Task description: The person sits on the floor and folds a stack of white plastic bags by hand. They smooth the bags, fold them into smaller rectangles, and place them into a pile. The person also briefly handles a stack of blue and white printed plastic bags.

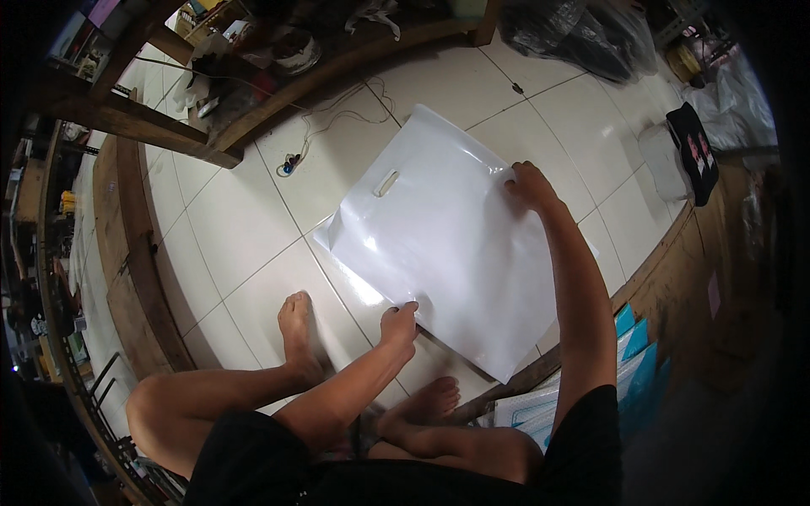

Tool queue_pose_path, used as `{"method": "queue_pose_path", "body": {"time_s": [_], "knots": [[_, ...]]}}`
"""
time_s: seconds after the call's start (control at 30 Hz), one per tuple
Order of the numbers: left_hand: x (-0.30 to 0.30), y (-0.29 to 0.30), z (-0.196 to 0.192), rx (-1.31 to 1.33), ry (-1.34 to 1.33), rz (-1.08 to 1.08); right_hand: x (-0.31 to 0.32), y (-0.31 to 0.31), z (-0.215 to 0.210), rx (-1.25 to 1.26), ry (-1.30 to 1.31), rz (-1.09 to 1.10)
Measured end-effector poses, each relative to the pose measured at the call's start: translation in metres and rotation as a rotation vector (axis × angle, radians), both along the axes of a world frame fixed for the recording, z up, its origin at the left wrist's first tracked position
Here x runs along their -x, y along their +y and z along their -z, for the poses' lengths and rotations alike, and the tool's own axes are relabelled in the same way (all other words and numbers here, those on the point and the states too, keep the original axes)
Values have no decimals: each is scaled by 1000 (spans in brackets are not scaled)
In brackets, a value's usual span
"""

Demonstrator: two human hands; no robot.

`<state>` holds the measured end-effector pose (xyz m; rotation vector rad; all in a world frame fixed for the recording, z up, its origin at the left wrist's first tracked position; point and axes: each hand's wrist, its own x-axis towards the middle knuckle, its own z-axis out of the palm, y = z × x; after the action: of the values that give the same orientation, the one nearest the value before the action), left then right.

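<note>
A large white plastic bag with a die-cut handle slot lies flat on the white tiled floor in front of me. My left hand pinches its near edge at the lower left. My right hand grips the bag's far right edge, arm stretched out. I sit on the floor with both bare feet beside the bag's near side.
A stack of blue-and-white packets lies by my right side. Dark wooden benches curve along the left and back. A cable with a plug trails on the tiles. Black plastic sacks and a black cloth sit at the far right.
</note>
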<state>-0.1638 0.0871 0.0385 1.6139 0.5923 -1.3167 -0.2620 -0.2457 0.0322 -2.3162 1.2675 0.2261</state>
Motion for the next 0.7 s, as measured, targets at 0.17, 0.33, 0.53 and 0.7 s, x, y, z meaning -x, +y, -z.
{"method": "queue_pose_path", "body": {"time_s": [0.17,0.33,0.53,0.7], "knots": [[-1,1,10,-16,3,38,-3,2,1,-11,28,-34],[-4,0,6,3,15,42,-7,5,-4,-33,64,-10],[-56,8,-47,-14,150,937,45,17,-7,365,-316,213],[-170,-88,-41,191,-1266,1176,165,104,-18,468,-366,775]]}}
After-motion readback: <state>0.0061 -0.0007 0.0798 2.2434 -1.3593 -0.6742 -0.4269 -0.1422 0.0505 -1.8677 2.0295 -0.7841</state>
